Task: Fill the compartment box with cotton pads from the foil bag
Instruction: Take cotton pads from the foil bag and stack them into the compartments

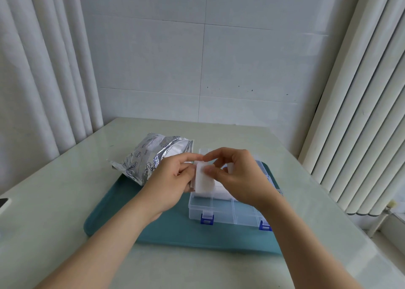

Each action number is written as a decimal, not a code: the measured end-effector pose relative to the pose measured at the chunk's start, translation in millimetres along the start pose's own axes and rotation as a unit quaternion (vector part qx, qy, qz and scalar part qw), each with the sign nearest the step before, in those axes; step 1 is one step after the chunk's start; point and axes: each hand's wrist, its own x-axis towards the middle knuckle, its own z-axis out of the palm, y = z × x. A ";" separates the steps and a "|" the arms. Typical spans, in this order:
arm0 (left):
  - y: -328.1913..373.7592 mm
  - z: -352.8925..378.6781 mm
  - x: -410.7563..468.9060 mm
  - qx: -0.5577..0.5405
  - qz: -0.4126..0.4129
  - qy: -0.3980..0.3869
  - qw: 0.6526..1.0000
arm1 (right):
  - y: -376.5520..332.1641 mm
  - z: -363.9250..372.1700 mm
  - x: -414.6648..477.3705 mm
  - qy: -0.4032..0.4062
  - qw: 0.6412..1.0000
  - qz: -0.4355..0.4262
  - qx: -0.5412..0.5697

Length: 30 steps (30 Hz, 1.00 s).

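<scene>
Head view: left hand (173, 179) and right hand (240, 179) pinch a short stack of pads (202, 180) with curled fingers (219, 154), just above the box (221, 216). Pads are probably light and squashy; squeeze the flat faces gently.

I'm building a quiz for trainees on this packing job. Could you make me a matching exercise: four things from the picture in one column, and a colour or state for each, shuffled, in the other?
Things:
1. foil bag
2. compartment box
3. cotton pads
4. tray

Descriptions:
A. teal, lies under the compartment box
B. white, held between the left hand and the right hand
C. clear plastic, with blue latches
D. silver, mouth open

Pairs: 1-D, 2-C, 3-B, 4-A
</scene>
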 end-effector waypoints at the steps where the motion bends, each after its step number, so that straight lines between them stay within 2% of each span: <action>1: 0.1 0.3 0.3 -0.009 -0.002 -0.006 1.000 | 2.0 2.0 0.5 0.017 1.000 0.002 -0.004; 9: 2.4 2.5 0.3 -0.033 -0.005 -0.035 0.999 | 2.8 7.0 3.0 0.088 0.996 -0.002 -0.025; 16: 5.6 5.1 -2.3 -0.052 0.009 -0.051 0.997 | 2.8 12.5 3.8 0.116 0.993 0.010 0.010; 21: 2.9 5.7 -0.6 -0.034 0.011 -0.006 0.999 | -1.0 14.3 1.6 0.116 0.993 0.012 0.009; 26: 4.8 6.5 -1.7 -0.079 -0.015 0.016 0.997 | -4.9 13.9 0.1 0.089 0.989 0.063 0.101; 30: 6.8 9.1 -4.9 -0.114 -0.033 -0.001 0.993 | -12.0 14.0 -4.1 0.088 0.980 0.035 0.173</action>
